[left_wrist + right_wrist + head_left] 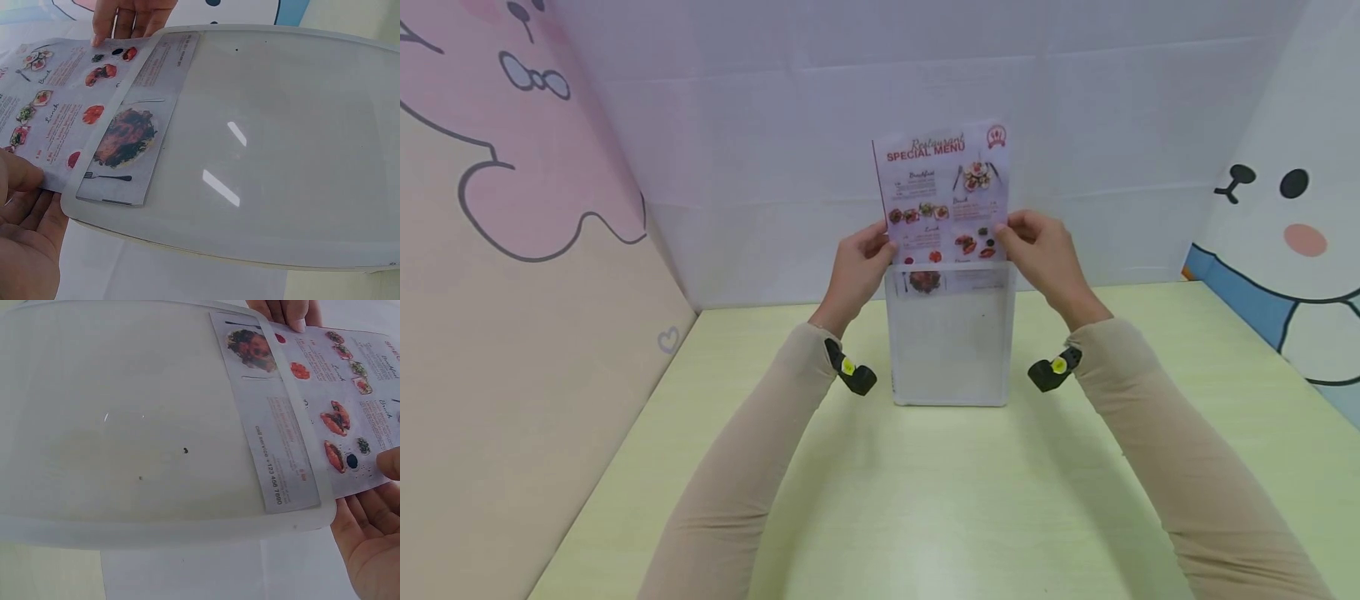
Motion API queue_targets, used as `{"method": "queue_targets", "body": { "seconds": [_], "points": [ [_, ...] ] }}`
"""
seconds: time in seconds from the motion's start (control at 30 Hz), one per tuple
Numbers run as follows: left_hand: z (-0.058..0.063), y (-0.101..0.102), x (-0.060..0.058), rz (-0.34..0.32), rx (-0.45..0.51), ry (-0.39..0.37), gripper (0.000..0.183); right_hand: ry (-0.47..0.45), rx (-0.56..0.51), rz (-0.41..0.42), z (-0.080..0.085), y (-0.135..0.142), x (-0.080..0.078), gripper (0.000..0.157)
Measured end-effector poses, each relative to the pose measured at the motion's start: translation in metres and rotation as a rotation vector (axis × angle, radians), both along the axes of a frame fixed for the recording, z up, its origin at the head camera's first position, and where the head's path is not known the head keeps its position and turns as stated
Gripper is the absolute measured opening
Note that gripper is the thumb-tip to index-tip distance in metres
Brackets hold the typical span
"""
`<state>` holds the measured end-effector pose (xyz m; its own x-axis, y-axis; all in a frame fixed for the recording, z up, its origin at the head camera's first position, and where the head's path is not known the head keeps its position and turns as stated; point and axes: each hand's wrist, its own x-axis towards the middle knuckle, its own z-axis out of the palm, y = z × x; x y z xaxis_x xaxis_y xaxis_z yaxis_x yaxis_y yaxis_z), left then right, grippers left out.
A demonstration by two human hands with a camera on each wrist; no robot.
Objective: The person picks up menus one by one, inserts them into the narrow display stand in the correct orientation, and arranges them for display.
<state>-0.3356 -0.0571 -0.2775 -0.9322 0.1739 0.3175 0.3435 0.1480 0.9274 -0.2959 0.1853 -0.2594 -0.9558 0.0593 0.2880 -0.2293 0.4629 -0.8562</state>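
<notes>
Holding menu (943,190): pale table (917,500), cartoon walls (535,333)

menu (943,204): small print illegible, head view | holder (294,156): cut off, both wrist views

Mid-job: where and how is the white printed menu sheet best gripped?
Probably pinch the white printed menu sheet by both long side edges, just above the translucent rectangular plastic holder, coming from left and right. It is thin, flat and roughly upright, lower end inside the holder, upper part outside.
</notes>
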Motion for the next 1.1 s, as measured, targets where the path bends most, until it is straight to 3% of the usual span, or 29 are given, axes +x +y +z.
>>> {"method": "queue_targets", "body": {
  "seconds": [0.17,0.73,1.1],
  "points": [
    [-0.002,0.000,0.000,0.005,-0.011,0.003,0.039,0.010,-0.023,0.002,-0.002,0.000,-0.001,0.045],
    [-0.012,0.004,0.003,0.024,-0.019,0.056,0.030,0.007,0.010,-0.041,-0.011,-0.001,-0.001,0.040],
    [-0.013,0.003,0.006,0.023,-0.028,0.079,0.029,0.067,0.038,-0.048,-0.015,-0.001,0.001,0.037]
  ]
}}
